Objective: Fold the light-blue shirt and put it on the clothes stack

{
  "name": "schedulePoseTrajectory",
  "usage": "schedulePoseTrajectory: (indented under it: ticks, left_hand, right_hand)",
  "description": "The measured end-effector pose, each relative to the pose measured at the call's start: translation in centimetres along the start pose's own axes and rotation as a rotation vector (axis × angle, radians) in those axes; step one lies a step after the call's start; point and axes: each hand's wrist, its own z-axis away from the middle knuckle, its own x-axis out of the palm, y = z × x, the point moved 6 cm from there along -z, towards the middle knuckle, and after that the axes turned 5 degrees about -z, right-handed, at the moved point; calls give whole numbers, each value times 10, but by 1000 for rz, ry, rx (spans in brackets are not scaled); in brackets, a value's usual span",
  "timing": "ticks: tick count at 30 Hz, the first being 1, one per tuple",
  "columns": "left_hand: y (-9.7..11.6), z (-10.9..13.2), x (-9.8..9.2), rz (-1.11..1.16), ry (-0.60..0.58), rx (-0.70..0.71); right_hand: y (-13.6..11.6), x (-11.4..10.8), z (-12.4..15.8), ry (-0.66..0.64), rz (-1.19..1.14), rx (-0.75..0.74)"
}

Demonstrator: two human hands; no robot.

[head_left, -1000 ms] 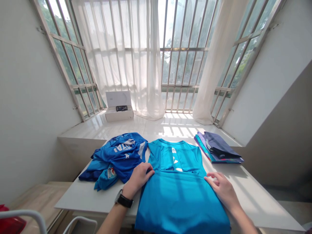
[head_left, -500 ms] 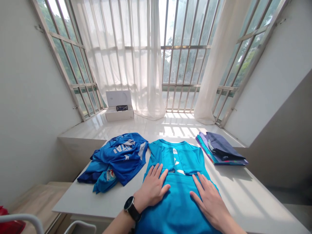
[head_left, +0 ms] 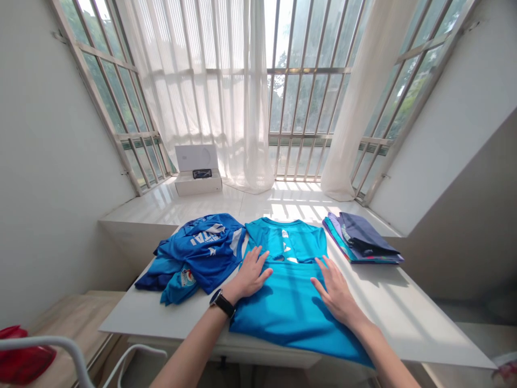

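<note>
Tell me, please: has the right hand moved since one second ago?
Yes: against the folded clothes, the right hand has moved left, farther over the light-blue shirt.

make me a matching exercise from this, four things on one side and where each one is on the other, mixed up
1. turquoise shirt
2. crumpled blue clothes
3. folded stack
4. white box

A. table, right side
B. window ledge
C. under left hand and right hand
D. table, left side

Pairs: 1-C, 2-D, 3-A, 4-B
</note>
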Motion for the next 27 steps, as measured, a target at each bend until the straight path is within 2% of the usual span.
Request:
schedulePoseTrajectory:
  ticks: [2, 3, 5, 6, 7, 10, 13, 16, 19, 22, 24, 27]
  left_hand:
    - [-10, 22, -23, 117, 136, -105]
    - [-16, 39, -36, 153, 231, -165]
    - [-25, 81, -54, 191, 336, -311]
    - [-28, 102, -57, 198, 321, -392]
    - [-28, 121, -56, 186, 255, -464]
    - [-15, 156, -52, 74, 108, -530]
    - [4, 159, -45, -18, 59, -528]
    - [18, 148, -39, -5, 63, -469]
    - [26, 142, -42, 93, 188, -402]
    - [30, 141, -50, 160, 324, -374]
    - [29, 141, -49, 189, 288, -393]
    - [22, 141, -37, 208, 102, -476]
  right_hand:
    - [11, -20, 18, 123, 2, 46]
    - [20, -30, 31, 180, 19, 87]
    - [42, -44, 63, 219, 46, 178]
    - [53, -47, 80, 196, 36, 219]
    - [60, -47, 94, 130, 5, 245]
    - [66, -43, 125, -3, -71, 360]
    - [46, -44, 129, -30, -123, 472]
    - [16, -52, 120, 25, -240, 488]
    - [-3, -62, 115, 95, -324, 511]
    - [-10, -65, 117, 109, -430, 562]
    - [-10, -64, 119, 100, -497, 575]
    - [-7, -59, 123, 86, -534, 559]
